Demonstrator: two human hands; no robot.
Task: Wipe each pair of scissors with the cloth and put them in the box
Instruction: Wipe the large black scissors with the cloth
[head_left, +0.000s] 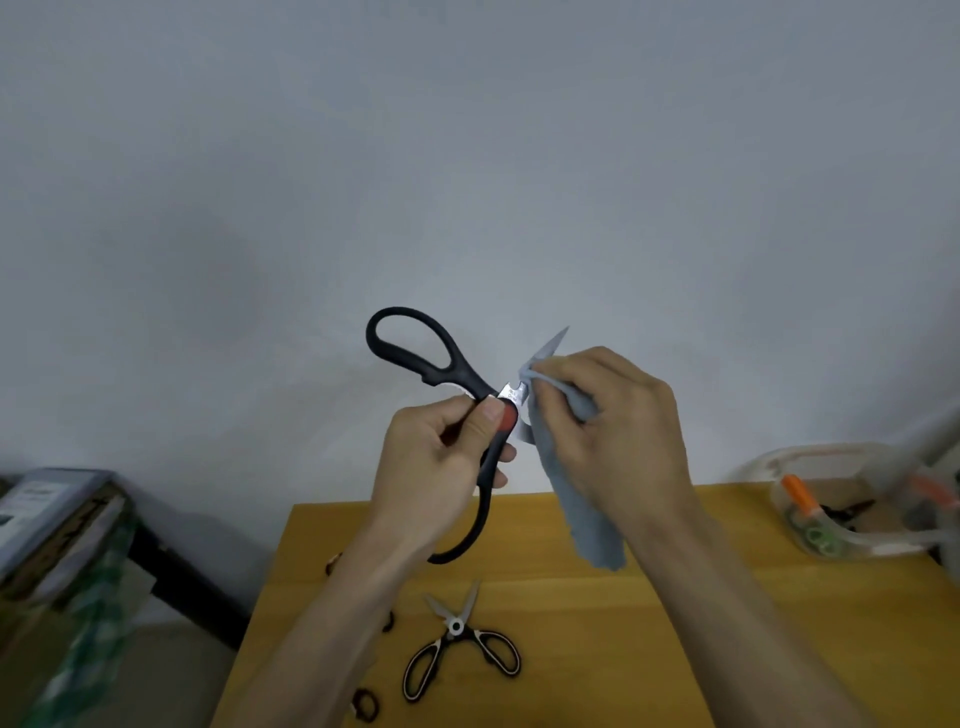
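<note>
Black-handled scissors (415, 358) being held aloft over worktop (649, 623); left hand (436, 467) fingers gripping at pivot. Right hand (613, 415) pinching soft grey cloth (582, 499) round blades, probably sharp. Rigid, moderately heavy; grip handles.

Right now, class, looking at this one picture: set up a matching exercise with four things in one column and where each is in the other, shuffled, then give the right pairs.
Things:
1. black-handled scissors
2. grey cloth
3. black-and-white scissors
4. clear box

Places:
A. at the right edge of the yellow table, with orange-handled items inside
B. lying open on the table, untouched
C. pinched in the right hand, against the blades
D. gripped in the left hand, raised above the table

Pairs: 1-D, 2-C, 3-B, 4-A
</note>
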